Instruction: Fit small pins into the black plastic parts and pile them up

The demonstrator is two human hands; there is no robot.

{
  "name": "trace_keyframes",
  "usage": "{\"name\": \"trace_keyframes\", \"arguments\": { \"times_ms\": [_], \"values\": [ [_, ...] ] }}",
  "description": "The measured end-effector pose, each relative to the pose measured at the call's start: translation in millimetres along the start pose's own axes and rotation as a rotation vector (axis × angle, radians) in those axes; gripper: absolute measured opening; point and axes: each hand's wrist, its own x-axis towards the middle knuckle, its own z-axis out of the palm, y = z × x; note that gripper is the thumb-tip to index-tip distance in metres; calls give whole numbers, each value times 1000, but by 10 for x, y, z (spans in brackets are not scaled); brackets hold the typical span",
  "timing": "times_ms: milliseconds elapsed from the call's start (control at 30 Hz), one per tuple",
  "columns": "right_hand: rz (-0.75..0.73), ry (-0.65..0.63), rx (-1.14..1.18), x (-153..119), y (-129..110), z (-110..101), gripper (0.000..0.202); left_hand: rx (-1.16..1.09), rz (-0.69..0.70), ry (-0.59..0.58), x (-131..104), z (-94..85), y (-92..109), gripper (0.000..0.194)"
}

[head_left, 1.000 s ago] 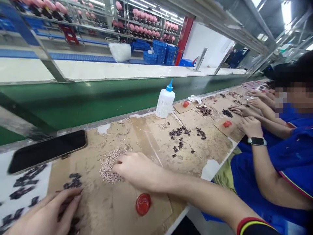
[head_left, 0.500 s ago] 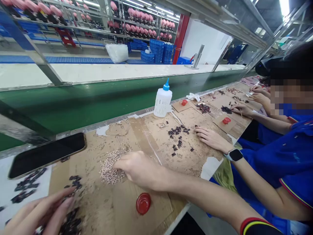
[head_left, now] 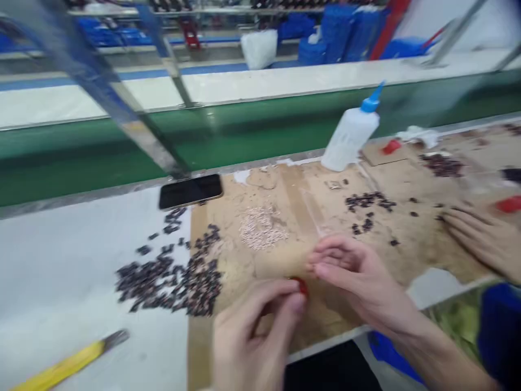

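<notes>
My left hand (head_left: 260, 326) is at the bottom middle with thumb and forefinger pinched; what sits between the tips is too small and blurred to make out. Just behind those fingertips shows a red round cap (head_left: 302, 287), partly hidden. To the right, my right hand (head_left: 354, 274) is also closed in a pinch, and I cannot tell what it holds. Beyond both hands lies a pile of tiny pale pinkish pieces (head_left: 260, 231) on the cardboard (head_left: 293, 187). Many small dark pieces (head_left: 203, 288) are spread left of my hands.
A black phone (head_left: 191, 191) lies at the back. A white bottle with a blue nozzle (head_left: 350, 136) stands near the green edge. At the lower left is a yellow cutter knife (head_left: 65, 365). Another person's hand (head_left: 480, 236) rests by dark pieces (head_left: 368, 202) on the right.
The view has swung left. My right hand has left the pale pile and drawn back toward me. My left hand has moved right from the dark pieces, near the red cap.
</notes>
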Motion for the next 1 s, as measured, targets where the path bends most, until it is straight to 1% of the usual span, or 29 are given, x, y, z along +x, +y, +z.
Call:
{"name": "trace_keyframes", "arguments": {
  "times_ms": [33,100,167,267,333,500,567,633,700,733,800,900,933,1000],
  "values": [
    [19,14,26,-24,13,-15,19,-16,18,-5,23,66,45,21],
    [3,36,0,-65,27,-2,23,-22,31,-11,69,150,84,22],
    [-54,65,-77,-113,9,53,25,-13,42,-19,86,163,95,21],
    [-140,101,-194,-174,-61,151,24,1,98,-56,81,98,92,21],
    [-189,100,-291,-197,-108,186,24,22,165,-95,88,33,75,21],
    [-244,9,-540,-232,-152,144,22,216,367,-200,117,-105,-8,21],
    [-257,-32,-611,-244,-157,111,22,303,409,-212,114,-133,-31,20],
    [-283,-60,-664,-251,-166,92,22,337,421,-202,103,-138,-38,18],
    [-283,-62,-694,-249,-173,98,21,293,391,-200,82,-118,-33,17],
    [-275,-52,-693,-246,-171,110,20,244,353,-192,67,-100,-29,16],
    [-244,-23,-654,-241,-149,144,16,117,228,-150,25,-46,-22,14],
    [-214,-16,-558,-251,-70,187,9,-52,9,-44,-64,61,-20,14],
    [-202,-19,-534,-262,-37,191,8,-89,-42,-22,-96,97,-21,14],
    [-184,-17,-504,-291,24,182,9,-132,-103,-2,-155,159,-25,14]
  ]
}}
